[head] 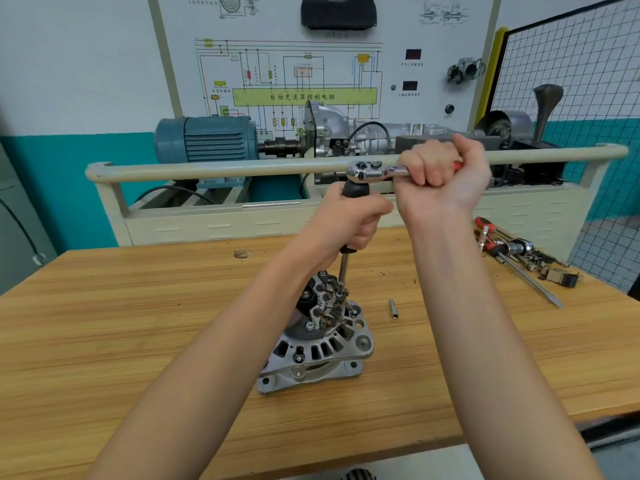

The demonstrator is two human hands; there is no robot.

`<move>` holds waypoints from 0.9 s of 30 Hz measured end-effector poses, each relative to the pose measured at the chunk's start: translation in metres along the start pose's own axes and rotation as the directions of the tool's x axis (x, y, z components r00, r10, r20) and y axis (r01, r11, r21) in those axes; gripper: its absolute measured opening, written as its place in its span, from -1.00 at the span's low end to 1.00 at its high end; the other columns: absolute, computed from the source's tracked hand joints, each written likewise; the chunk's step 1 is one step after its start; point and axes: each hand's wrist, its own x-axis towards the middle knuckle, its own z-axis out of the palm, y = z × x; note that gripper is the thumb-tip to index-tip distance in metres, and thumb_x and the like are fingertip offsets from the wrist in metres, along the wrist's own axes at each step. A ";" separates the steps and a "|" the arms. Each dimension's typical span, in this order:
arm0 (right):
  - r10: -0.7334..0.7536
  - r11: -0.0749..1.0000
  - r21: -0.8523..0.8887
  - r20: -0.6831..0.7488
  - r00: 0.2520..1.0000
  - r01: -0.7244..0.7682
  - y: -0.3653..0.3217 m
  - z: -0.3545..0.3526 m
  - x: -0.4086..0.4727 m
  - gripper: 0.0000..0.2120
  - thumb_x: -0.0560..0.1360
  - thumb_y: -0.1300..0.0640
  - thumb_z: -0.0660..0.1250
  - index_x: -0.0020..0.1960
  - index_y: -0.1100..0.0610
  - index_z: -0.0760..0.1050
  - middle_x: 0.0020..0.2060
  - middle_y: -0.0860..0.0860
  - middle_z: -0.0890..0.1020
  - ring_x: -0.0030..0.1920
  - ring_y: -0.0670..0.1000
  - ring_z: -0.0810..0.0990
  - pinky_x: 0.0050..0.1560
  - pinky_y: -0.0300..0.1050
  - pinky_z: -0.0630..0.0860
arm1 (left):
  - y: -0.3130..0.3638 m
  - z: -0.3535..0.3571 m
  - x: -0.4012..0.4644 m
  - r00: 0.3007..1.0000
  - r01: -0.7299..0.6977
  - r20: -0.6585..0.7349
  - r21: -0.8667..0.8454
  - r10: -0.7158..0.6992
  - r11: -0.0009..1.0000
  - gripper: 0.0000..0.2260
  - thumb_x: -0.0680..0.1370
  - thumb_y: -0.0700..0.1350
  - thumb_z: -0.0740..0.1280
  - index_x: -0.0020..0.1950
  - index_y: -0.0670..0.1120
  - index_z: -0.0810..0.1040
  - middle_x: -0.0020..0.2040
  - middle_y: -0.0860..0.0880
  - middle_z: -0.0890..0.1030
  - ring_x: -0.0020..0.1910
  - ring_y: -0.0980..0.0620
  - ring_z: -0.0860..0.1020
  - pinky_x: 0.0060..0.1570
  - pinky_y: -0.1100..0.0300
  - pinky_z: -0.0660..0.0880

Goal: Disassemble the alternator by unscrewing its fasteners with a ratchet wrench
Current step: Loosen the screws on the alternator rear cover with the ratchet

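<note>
From the head camera we counted one alternator (317,336), standing on the wooden bench (138,323) near its middle, its open rear end with the exposed terminals and screws turned up toward us. We saw two bare hands at work above it. The left hand (353,220) had its fingers curled tight round the black grip of one upright driver (346,258), whose steel shaft ran straight down onto the top of the alternator. The right hand (446,168) was closed in a fist around the handle of one ratchet wrench (377,171); a bit of red handle showed past the fist, and the chrome head sat on the top end of the driver's grip, the wrench lying level and pointing to our right.

One loose socket (393,308) lay on the bench just to the right of the alternator, not touching it. At the bench's far right edge lay a heap of tools (512,251); we could make out one long flat-blade screwdriver (530,278), at least two red-handled pieces and some small sockets, though the exact number was too tangled to count. We saw no box or tray holding them; they lay straight on the wood.

Behind the bench stood one training rig with a blue electric motor (207,140) coupled to a gearbox (346,129), in front of a wiring-diagram board (294,81).
</note>
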 end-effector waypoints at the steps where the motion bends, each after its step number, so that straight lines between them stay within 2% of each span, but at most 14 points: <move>1: -0.093 0.994 -0.052 0.046 0.995 0.095 0.002 0.000 -0.010 -0.67 0.40 0.25 0.12 -0.51 0.10 0.17 -0.67 -0.05 0.15 -0.67 -0.07 0.09 -0.61 -0.29 0.09 | -0.002 0.002 0.001 0.995 -0.010 -0.101 0.008 0.011 1.000 -0.53 0.47 -0.33 0.25 -0.57 0.03 0.26 -0.60 0.09 0.20 -0.64 0.13 0.11 -0.56 0.38 0.08; 3: -0.261 0.936 -0.194 0.178 0.949 0.294 0.010 -0.002 -0.033 -0.61 0.49 0.24 0.08 -0.51 0.09 0.20 -0.67 -0.05 0.17 -0.62 -0.05 0.10 -0.53 -0.21 0.15 | -0.005 0.009 0.002 0.954 -0.037 -0.294 0.059 0.053 0.998 -0.55 0.49 -0.35 0.26 -0.53 -0.01 0.27 -0.59 0.08 0.22 -0.61 0.11 0.13 -0.53 0.32 0.10; 5: -0.422 0.794 -0.288 0.373 0.827 0.535 0.021 -0.007 -0.055 -0.67 0.49 0.28 0.08 -0.43 0.07 0.23 -0.64 -0.04 0.23 -0.58 -0.03 0.15 -0.45 -0.14 0.17 | -0.008 0.018 0.002 0.895 -0.086 -0.425 0.134 0.135 0.987 -0.59 0.49 -0.32 0.30 -0.48 -0.04 0.25 -0.58 0.09 0.22 -0.57 0.11 0.14 -0.51 0.26 0.09; 7: -0.497 0.636 -0.295 0.551 0.671 0.713 0.032 -0.011 -0.067 -0.75 0.43 0.33 0.11 -0.35 0.07 0.20 -0.60 -0.05 0.29 -0.55 -0.06 0.21 -0.41 -0.12 0.18 | -0.011 0.024 0.002 0.865 -0.131 -0.454 0.210 0.216 0.969 -0.55 0.49 -0.32 0.33 -0.50 -0.03 0.20 -0.58 0.13 0.20 -0.54 0.14 0.13 -0.51 0.25 0.08; 8: -0.502 0.610 -0.282 0.585 0.637 0.740 0.034 -0.011 -0.068 -0.74 0.41 0.35 0.11 -0.36 0.08 0.19 -0.60 -0.05 0.31 -0.55 -0.07 0.22 -0.41 -0.14 0.18 | -0.011 0.025 0.002 0.865 -0.129 -0.451 0.221 0.218 0.967 -0.54 0.48 -0.32 0.33 -0.50 -0.03 0.20 -0.58 0.12 0.20 -0.53 0.14 0.12 -0.51 0.25 0.09; 9: -0.498 0.630 -0.270 0.578 0.646 0.728 0.032 -0.010 -0.066 -0.73 0.39 0.37 0.11 -0.38 0.07 0.19 -0.60 -0.06 0.30 -0.56 -0.09 0.21 -0.42 -0.16 0.18 | -0.011 0.024 0.001 0.877 -0.107 -0.440 0.210 0.192 0.972 -0.57 0.48 -0.32 0.33 -0.48 -0.05 0.22 -0.56 0.09 0.21 -0.53 0.13 0.13 -0.51 0.25 0.09; 11: -0.430 0.760 -0.252 0.498 0.753 0.600 0.021 -0.006 -0.054 -0.68 0.43 0.34 0.08 -0.44 0.06 0.22 -0.65 -0.05 0.24 -0.60 -0.09 0.16 -0.47 -0.20 0.14 | -0.005 0.015 -0.002 0.922 -0.039 -0.372 0.180 0.104 0.983 -0.68 0.46 -0.32 0.34 -0.40 -0.09 0.31 -0.54 0.04 0.26 -0.54 0.09 0.19 -0.49 0.25 0.15; 13: -0.259 0.900 -0.257 0.332 0.907 0.351 0.008 0.000 -0.037 -0.63 0.44 0.27 0.09 -0.53 0.09 0.20 -0.68 -0.06 0.19 -0.64 -0.08 0.12 -0.52 -0.23 0.13 | 0.002 0.001 -0.005 0.972 -0.033 -0.223 0.172 0.072 0.984 -0.73 0.45 -0.33 0.37 -0.37 -0.14 0.37 -0.54 0.01 0.33 -0.54 0.05 0.27 -0.47 0.24 0.26; 15: -0.030 0.978 -0.199 0.145 0.989 0.059 -0.001 0.003 -0.014 -0.65 0.41 0.24 0.09 -0.55 0.09 0.19 -0.69 -0.05 0.16 -0.65 -0.08 0.08 -0.56 -0.27 0.11 | 0.008 -0.010 -0.007 0.994 -0.084 -0.052 0.170 0.094 0.982 -0.74 0.43 -0.31 0.41 -0.40 -0.16 0.41 -0.54 -0.01 0.40 -0.52 0.00 0.37 -0.42 0.20 0.39; 18: 0.313 0.949 -0.038 -0.006 0.950 -0.313 -0.003 0.000 0.017 -0.59 0.45 0.22 0.08 -0.56 0.07 0.14 -0.70 -0.05 0.11 -0.61 -0.11 -0.01 -0.59 -0.28 0.06 | 0.014 -0.012 -0.007 0.982 -0.082 0.178 0.073 0.068 0.994 -0.75 0.39 -0.28 0.38 -0.45 -0.17 0.40 -0.57 -0.03 0.37 -0.56 -0.01 0.34 -0.45 0.20 0.37; 20: 0.428 0.903 -0.027 -0.047 0.902 -0.430 0.000 -0.002 0.029 -0.61 0.46 0.22 0.08 -0.51 0.02 0.12 -0.70 -0.04 0.09 -0.59 -0.13 -0.01 -0.59 -0.28 0.05 | 0.015 -0.009 -0.006 0.965 -0.012 0.264 0.006 0.010 1.000 -0.68 0.39 -0.26 0.34 -0.54 -0.10 0.35 -0.62 0.02 0.30 -0.64 0.07 0.22 -0.54 0.28 0.21; 23: 0.351 0.931 -0.078 -0.066 0.934 -0.356 0.003 0.000 0.030 -0.59 0.44 0.23 0.08 -0.57 0.07 0.13 -0.73 -0.01 0.16 -0.65 -0.09 0.00 -0.64 -0.30 0.08 | 0.015 -0.006 -0.002 0.988 0.035 0.154 -0.039 -0.028 0.999 -0.61 0.41 -0.26 0.26 -0.60 -0.04 0.27 -0.66 0.04 0.23 -0.69 0.14 0.13 -0.58 0.34 0.07; 25: 0.180 0.981 -0.067 -0.033 0.983 -0.181 0.002 0.001 0.020 -0.56 0.46 0.24 0.07 -0.59 0.11 0.17 -0.71 -0.05 0.15 -0.70 -0.08 0.08 -0.64 -0.30 0.08 | 0.013 -0.003 -0.001 0.999 0.014 -0.033 -0.020 -0.014 1.000 -0.58 0.43 -0.30 0.25 -0.57 -0.01 0.23 -0.64 0.06 0.19 -0.67 0.13 0.09 -0.57 0.36 0.06; 27: -0.027 0.994 -0.104 0.061 0.998 0.033 0.003 0.000 0.000 -0.53 0.53 0.23 0.03 -0.56 0.10 0.20 -0.69 -0.06 0.16 -0.68 -0.09 0.11 -0.60 -0.29 0.10 | 0.010 0.004 0.001 0.975 -0.008 -0.224 0.013 0.011 1.000 -0.56 0.48 -0.36 0.23 -0.51 0.00 0.22 -0.60 0.07 0.19 -0.63 0.12 0.08 -0.55 0.36 0.06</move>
